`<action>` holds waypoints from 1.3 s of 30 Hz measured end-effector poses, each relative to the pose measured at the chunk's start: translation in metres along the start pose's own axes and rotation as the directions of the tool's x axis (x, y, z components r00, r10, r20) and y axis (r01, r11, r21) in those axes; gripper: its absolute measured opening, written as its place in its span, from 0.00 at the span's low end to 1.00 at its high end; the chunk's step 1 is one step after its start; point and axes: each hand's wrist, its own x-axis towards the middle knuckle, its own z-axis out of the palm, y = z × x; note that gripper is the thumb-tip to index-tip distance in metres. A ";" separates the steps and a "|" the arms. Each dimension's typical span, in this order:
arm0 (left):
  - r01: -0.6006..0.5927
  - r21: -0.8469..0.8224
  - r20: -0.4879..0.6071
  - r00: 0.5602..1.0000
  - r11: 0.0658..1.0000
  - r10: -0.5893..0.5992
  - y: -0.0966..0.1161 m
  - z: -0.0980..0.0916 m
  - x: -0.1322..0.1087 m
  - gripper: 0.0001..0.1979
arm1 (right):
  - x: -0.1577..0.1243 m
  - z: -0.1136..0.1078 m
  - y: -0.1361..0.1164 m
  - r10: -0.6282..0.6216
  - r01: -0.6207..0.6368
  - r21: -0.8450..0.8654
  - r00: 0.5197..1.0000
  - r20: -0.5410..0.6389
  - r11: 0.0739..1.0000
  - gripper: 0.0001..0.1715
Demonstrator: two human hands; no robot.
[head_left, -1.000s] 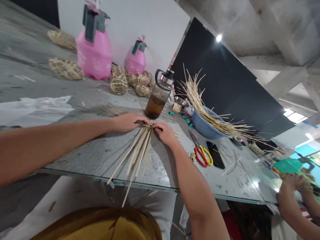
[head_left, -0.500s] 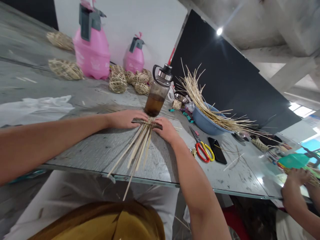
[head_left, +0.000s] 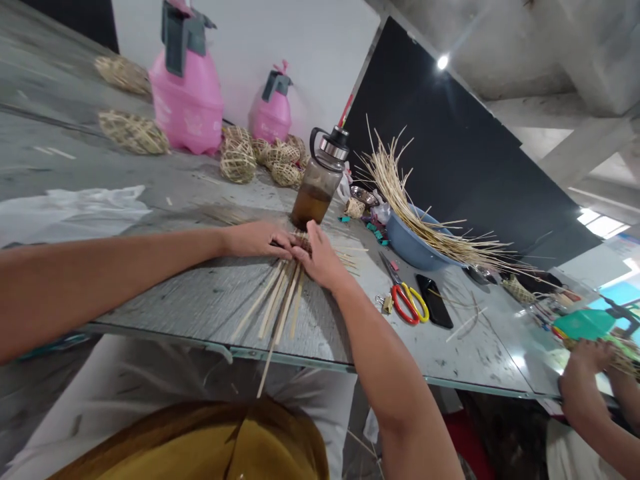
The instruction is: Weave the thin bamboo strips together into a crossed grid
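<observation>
Pale bamboo strips (head_left: pixel 270 303) fan out from a small woven patch (head_left: pixel 302 239) toward the table's front edge, one long strip hanging past it. My left hand (head_left: pixel 255 240) is closed on the left side of the weave, with a bit of a dark strip showing at its fingers. Meeting it from the right, my right hand (head_left: pixel 323 259) has its fingers bent onto the strips and its thumb raised along the weave. Both hands hide most of the weave and the dark strip. Just behind them stands a bottle of brown liquid (head_left: pixel 311 200).
Scissors (head_left: pixel 407 300), a binder clip (head_left: pixel 387 304) and a phone (head_left: pixel 436 303) lie to the right. A blue basin (head_left: pixel 410 241) holds long strips (head_left: pixel 400 187). Pink sprayers (head_left: pixel 187 100) and woven balls (head_left: pixel 237 160) stand behind. Another person's hands (head_left: pixel 593 353) work at far right.
My hands have come together over the weave; the dark strip that lay across it between them is now mostly covered. More strip ends show right of my right hand.
</observation>
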 end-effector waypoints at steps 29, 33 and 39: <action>0.208 0.213 -0.038 0.978 0.955 -0.204 -0.029 0.021 -0.006 0.33 | -0.013 -0.017 0.015 0.345 -0.309 -0.180 0.911 0.225 0.934 0.41; 0.265 0.221 -0.175 0.958 0.939 -0.229 -0.014 0.019 0.001 0.30 | -0.011 -0.016 0.007 0.284 -0.255 -0.199 0.949 0.135 0.946 0.41; 0.163 0.267 -0.066 0.986 0.950 -0.150 -0.013 0.034 0.006 0.29 | -0.001 0.000 -0.017 0.089 -0.069 -0.097 0.974 0.208 0.993 0.40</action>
